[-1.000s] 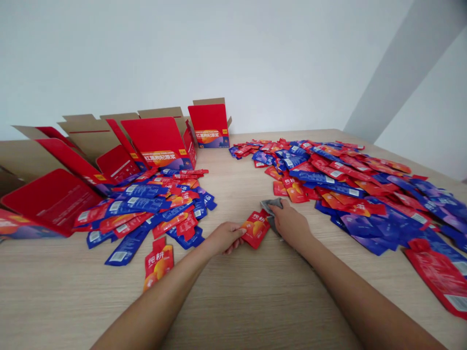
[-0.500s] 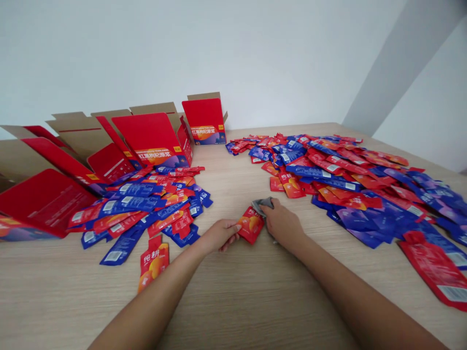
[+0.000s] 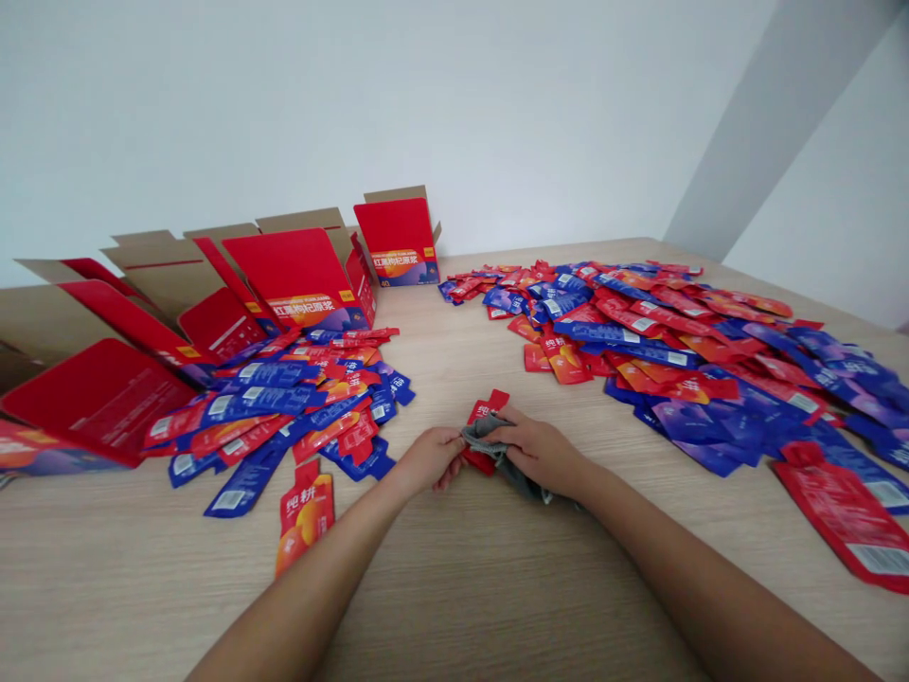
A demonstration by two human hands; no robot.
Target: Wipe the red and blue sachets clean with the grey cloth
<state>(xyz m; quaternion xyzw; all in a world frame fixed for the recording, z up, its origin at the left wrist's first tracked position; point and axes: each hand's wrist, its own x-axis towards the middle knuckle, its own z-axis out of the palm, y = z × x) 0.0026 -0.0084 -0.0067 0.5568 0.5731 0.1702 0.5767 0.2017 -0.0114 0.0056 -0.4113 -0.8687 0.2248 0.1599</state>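
Red pouch (image 3: 489,402) is apparently being wiped between left pile (image 3: 284,390) and right pile (image 3: 660,350), left hand (image 3: 432,458) pinching its near-left edge, right hand's (image 3: 543,457) fingers clamping grey cloth (image 3: 489,429) over it, any further stroke needing a firm pinch.

Head view: aimed forward and down from the wearer's head.
Table (image 3: 426,606): seen from above its near side.
Hands: left hand (image 3: 435,458) and right hand (image 3: 536,453) framed close, near centre.
Wall (image 3: 440,104): faced beyond the table, filling the upper part.
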